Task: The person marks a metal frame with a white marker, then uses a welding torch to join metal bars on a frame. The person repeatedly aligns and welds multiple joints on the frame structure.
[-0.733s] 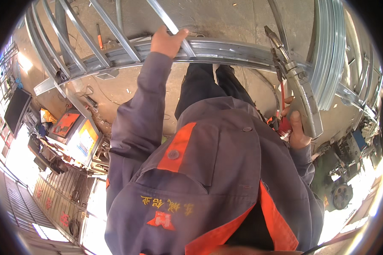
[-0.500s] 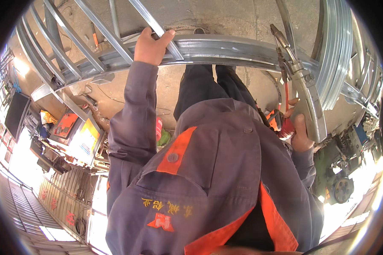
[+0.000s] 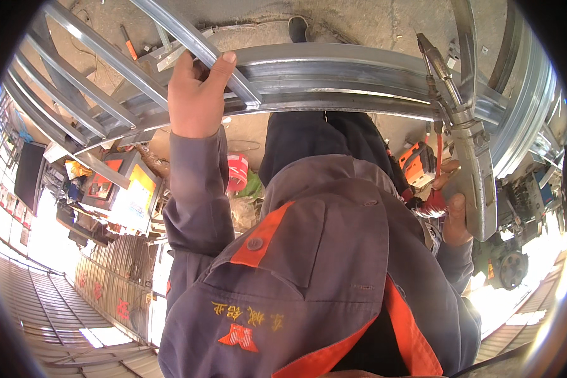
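Note:
My left hand (image 3: pixel 197 104) is closed round a narrow metal slat (image 3: pixel 201 50), with the thumb on its face. That slat's lower end meets a long grey metal rail (image 3: pixel 334 79) lying across in front of my legs. Several more slats run from the rail toward the upper left. At the right, my right hand (image 3: pixel 458 220) grips a grey metal welding gun (image 3: pixel 475 167). Its long nozzle points up and away, above the rail's right part, with a thin tube beside it. Part of the right hand's fingers is hidden behind the gun's body.
A stack of curved metal profiles (image 3: pixel 526 120) stands at the far right. An orange case (image 3: pixel 418 165) lies beside my right leg, a red bucket (image 3: pixel 237 171) left of my legs. An orange-handled tool (image 3: pixel 130 48) lies on the concrete floor. Machinery (image 3: pixel 510 268) stands lower right.
The view has shifted, so the rail looks slightly nearer and my shoe and the red bucket show more. My left hand keeps its hold on the slat. The gun appears lower and farther right.

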`<state>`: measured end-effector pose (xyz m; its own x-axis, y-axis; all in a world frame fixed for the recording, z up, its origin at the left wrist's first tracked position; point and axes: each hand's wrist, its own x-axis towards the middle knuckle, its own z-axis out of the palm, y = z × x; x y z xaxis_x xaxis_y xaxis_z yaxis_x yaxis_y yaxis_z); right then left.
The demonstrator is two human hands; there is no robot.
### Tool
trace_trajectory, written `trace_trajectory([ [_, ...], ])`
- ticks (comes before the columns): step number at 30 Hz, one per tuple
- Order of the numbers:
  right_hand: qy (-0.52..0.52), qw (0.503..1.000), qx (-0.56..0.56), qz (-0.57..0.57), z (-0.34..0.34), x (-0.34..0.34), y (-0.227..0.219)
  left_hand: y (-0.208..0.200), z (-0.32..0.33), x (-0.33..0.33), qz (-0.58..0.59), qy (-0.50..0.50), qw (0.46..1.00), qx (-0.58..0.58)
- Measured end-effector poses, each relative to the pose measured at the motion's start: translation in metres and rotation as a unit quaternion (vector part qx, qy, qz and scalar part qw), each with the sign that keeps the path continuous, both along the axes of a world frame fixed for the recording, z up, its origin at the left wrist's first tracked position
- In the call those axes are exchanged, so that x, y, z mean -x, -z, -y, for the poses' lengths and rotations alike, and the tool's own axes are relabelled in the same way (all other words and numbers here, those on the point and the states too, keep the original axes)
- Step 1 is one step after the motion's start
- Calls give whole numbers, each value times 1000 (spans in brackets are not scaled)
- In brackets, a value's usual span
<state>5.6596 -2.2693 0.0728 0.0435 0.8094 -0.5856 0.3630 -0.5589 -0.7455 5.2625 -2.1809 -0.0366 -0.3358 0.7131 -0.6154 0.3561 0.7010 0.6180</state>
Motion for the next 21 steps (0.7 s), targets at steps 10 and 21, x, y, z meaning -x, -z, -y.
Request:
trace_trajectory([
  [10,5,1000,26,-13,-3,-10,6,3,5,-4,19,-26,999,-9],
  [21,14,1000,21,-14,-8,-13,9,6,6,-6,21,-21,999,-27],
])
